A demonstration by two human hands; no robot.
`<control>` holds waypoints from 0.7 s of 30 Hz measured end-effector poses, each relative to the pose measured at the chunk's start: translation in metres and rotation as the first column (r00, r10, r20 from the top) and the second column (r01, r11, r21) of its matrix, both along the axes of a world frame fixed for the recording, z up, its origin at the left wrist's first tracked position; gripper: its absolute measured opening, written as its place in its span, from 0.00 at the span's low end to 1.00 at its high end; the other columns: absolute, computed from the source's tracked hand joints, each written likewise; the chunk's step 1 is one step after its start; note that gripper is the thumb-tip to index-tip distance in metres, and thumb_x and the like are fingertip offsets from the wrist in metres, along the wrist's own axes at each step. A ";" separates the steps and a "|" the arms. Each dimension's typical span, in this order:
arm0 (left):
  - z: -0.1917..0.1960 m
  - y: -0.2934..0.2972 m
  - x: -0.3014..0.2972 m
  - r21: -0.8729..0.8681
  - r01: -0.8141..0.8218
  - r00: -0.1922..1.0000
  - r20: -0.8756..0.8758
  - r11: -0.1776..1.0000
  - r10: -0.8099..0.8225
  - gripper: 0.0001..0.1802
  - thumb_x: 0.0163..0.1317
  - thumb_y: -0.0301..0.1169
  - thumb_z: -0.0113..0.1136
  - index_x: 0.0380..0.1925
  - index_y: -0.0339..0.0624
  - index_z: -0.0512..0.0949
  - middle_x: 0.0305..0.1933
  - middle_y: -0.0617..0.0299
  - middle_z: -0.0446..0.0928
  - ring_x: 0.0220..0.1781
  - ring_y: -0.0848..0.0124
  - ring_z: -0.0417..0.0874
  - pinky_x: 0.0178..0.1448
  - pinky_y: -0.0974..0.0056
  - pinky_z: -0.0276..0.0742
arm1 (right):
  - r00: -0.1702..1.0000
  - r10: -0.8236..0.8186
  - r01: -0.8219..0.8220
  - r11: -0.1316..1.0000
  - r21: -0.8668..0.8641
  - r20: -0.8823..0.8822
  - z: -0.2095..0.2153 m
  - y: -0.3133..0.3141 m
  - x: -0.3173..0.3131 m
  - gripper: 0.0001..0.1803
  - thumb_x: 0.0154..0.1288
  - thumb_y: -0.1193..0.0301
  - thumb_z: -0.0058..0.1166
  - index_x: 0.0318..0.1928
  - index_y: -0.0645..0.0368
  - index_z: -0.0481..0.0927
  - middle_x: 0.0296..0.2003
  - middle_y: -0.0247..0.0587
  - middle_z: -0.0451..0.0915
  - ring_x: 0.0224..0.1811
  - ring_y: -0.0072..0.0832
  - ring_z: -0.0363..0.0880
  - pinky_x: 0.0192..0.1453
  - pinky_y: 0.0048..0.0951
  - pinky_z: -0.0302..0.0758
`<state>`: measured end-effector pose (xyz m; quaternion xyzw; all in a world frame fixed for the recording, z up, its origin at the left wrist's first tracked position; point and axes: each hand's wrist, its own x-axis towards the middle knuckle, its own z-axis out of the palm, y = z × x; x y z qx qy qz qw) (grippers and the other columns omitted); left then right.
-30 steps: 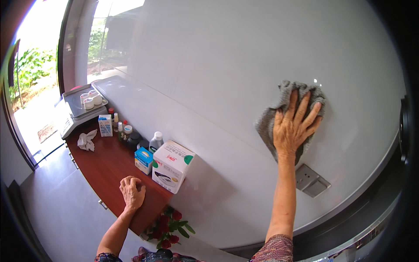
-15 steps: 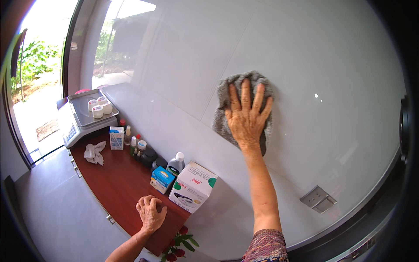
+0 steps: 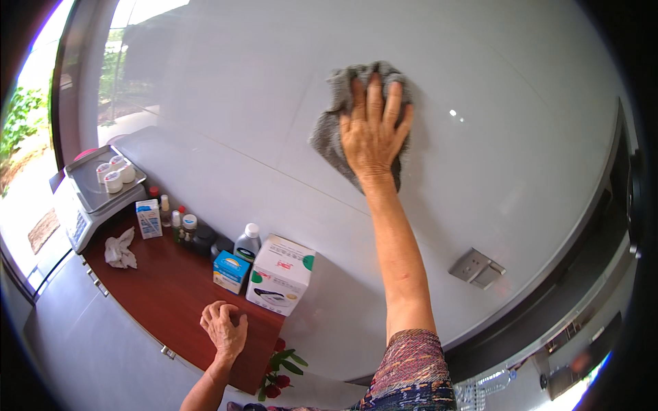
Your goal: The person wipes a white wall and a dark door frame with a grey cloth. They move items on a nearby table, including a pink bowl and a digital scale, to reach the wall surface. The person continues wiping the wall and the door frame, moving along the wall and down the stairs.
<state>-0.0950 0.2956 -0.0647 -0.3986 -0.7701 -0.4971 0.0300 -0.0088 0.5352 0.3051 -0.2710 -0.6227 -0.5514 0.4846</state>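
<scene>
On the glossy pale wall (image 3: 493,164), my right hand (image 3: 373,137) presses a grey cloth (image 3: 332,137) with its fingers spread and the tips dug into the bunched fabric. The cloth sticks out on both sides of the hand, and a corner hangs below the wrist. My left hand (image 3: 225,329) rests on the reddish-brown cabinet top (image 3: 164,288) near its front right end. Its fingers are loosely bent and apart, with nothing in them. Just beyond that hand stand a white box (image 3: 281,274) and a small blue-and-white carton (image 3: 230,271).
Along the wall stand a white bottle (image 3: 248,241), dark jars (image 3: 203,240) and a milk-type carton (image 3: 149,219). A scale (image 3: 96,198) carries small white tubs (image 3: 114,179). Crumpled tissue (image 3: 120,248) lies nearby. A socket (image 3: 476,268) sits low on the wall; red flowers (image 3: 274,387) stand beside the cabinet.
My right hand has moved the cloth higher up the wall, with the arm reaching further. The view has shifted to the right. My left hand stays on the cabinet top.
</scene>
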 end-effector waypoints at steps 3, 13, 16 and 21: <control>-0.001 0.001 -0.002 0.004 0.002 1.000 -0.010 1.000 -0.002 0.14 0.42 0.29 0.68 0.31 0.48 0.76 0.47 0.62 0.72 0.58 0.59 0.67 0.62 0.53 0.57 | 0.979 -0.165 0.160 0.986 -0.048 -0.120 -0.003 -0.007 0.057 0.27 0.60 0.53 0.51 0.59 0.44 0.75 0.66 0.32 0.62 0.70 0.44 0.50 0.66 0.58 0.52; 0.003 0.001 0.008 -0.017 0.040 0.993 0.110 0.999 -0.038 0.13 0.43 0.30 0.66 0.32 0.47 0.77 0.50 0.61 0.72 0.60 0.60 0.66 0.64 0.53 0.54 | 0.820 -0.355 0.316 0.935 -0.162 -0.448 -0.089 -0.004 0.166 0.31 0.68 0.53 0.37 0.64 0.59 0.66 0.68 0.47 0.57 0.68 0.56 0.50 0.66 0.57 0.47; -0.004 -0.005 -0.004 -0.054 -0.040 0.996 0.074 0.998 0.044 0.13 0.44 0.29 0.66 0.33 0.47 0.77 0.51 0.61 0.71 0.61 0.60 0.65 0.64 0.52 0.54 | 0.951 -0.192 0.136 0.964 -0.229 -0.243 -0.061 -0.026 0.095 0.31 0.49 0.64 0.58 0.58 0.49 0.73 0.60 0.43 0.64 0.65 0.54 0.54 0.58 0.58 0.58; -0.002 0.003 0.002 -0.020 0.029 0.995 0.100 0.999 -0.027 0.15 0.45 0.27 0.66 0.35 0.46 0.76 0.52 0.61 0.71 0.61 0.59 0.64 0.64 0.52 0.55 | 0.984 -0.001 0.023 0.993 -0.118 0.180 -0.029 -0.011 0.080 0.34 0.48 0.55 0.64 0.59 0.39 0.74 0.65 0.30 0.62 0.71 0.42 0.49 0.68 0.57 0.54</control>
